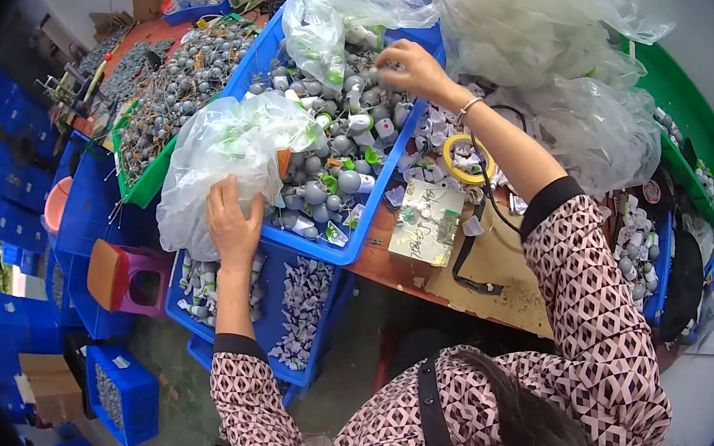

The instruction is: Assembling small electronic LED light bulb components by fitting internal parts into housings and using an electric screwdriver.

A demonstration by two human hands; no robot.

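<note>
A blue tray (338,249) full of grey round-headed parts with white and green ends lies slanted across the table. My left hand (233,219) is closed on a crumpled clear plastic bag (218,146) at the tray's near left side. Above the tray's right part, my right hand (415,69) hovers with loosely bent fingers, slightly blurred at the tips; nothing shows in it. Another clear bag (313,40) with green-and-white pieces inside rests on the tray's far end, left of this hand.
A green tray (149,186) of grey parts with wires stands at left. Small white pieces lie in a blue bin (274,306) below. Yellow tape (465,159), a marked box (423,223) and a black cable sit at right, before large plastic bags (519,23).
</note>
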